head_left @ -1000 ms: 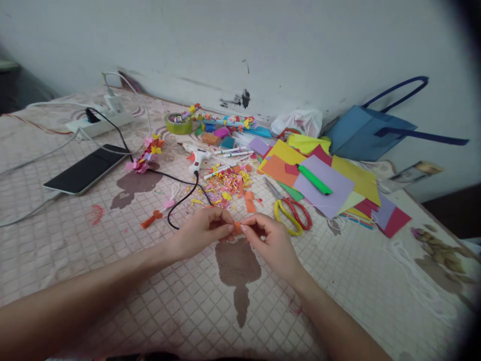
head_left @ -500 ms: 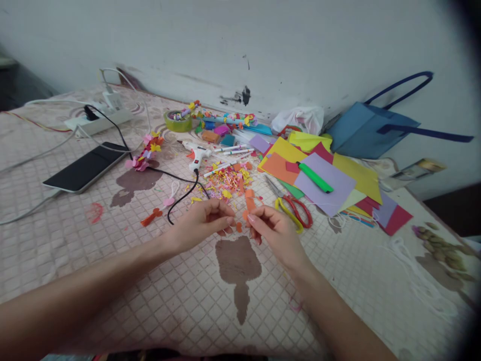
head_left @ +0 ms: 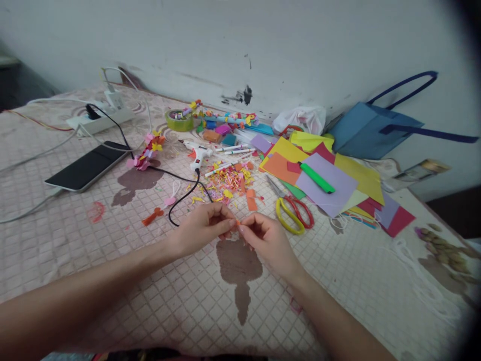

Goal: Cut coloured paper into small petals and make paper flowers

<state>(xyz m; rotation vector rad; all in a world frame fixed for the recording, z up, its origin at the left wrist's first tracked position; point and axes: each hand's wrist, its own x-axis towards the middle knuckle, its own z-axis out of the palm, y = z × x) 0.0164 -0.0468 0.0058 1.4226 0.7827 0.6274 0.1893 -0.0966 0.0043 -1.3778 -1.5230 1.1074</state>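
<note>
Between my fingertips is a small orange paper piece [head_left: 237,223], mostly covered by the fingers. My left hand [head_left: 208,224] pinches it from the left, and my right hand [head_left: 265,235] pinches it from the right, so the fingertips almost meet. Just beyond them lies an orange paper strip [head_left: 251,200] on the table. Scissors [head_left: 290,213] with one yellow and one red handle rest right of my right hand. To the left of my left hand are an orange tassel-like paper piece [head_left: 152,216] and a pink piece with a white string loop [head_left: 171,200].
A white glue gun [head_left: 198,154] with a black cord lies beyond the hands, beside paper scraps [head_left: 233,181]. Coloured paper sheets [head_left: 326,180] with a green cutter [head_left: 316,177] spread to the right. A tablet [head_left: 87,167], power strip [head_left: 101,120] and blue bag [head_left: 376,130] are farther out.
My right hand has moved left, bringing its fingertips up against my left hand's at the orange piece. The orange strip that was partly behind my right fingers now shows lying on the table.
</note>
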